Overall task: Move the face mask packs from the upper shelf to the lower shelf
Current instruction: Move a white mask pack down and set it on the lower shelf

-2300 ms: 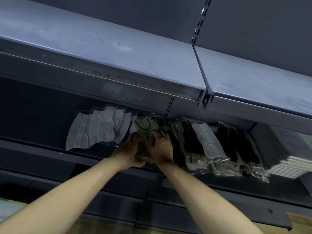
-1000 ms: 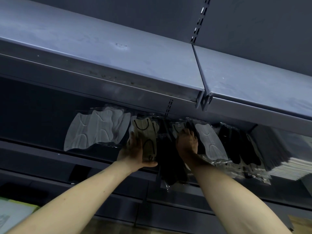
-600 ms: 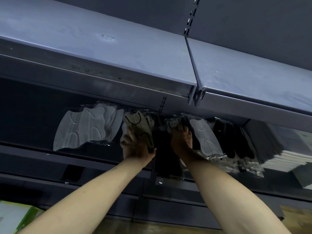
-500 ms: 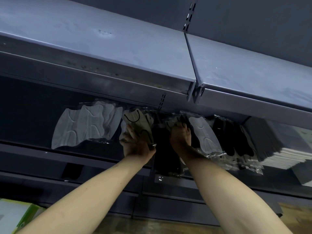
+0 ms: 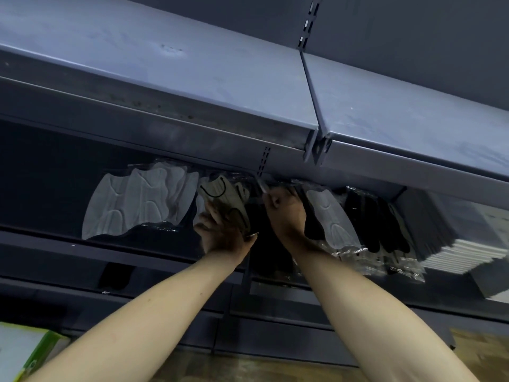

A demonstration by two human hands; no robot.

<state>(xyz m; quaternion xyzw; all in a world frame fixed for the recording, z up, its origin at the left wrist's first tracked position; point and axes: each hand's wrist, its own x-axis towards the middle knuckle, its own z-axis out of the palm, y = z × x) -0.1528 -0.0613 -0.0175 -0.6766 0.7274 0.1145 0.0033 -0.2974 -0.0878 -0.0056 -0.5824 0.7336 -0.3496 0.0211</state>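
Two bare forearms, no sleeves, watch or jewellery visible, rise from the frame's 7 and 5 o'clock corners; the left hand (image 5: 224, 230) and right hand (image 5: 286, 213) are ungloved and darkened by the shelf's shadow.

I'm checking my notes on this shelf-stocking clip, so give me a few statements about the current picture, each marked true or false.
1. The left hand holds a beige mask pack. True.
2. The right hand hangs idle at the person's side. False: it reaches up among the hanging packs, beside a black mask pack.
3. The white mask packs hang to the left of both hands. True.
4. The top shelf is piled with mask packs. False: no packs show on it.
5. A stack of flat items sits at the far right. True.
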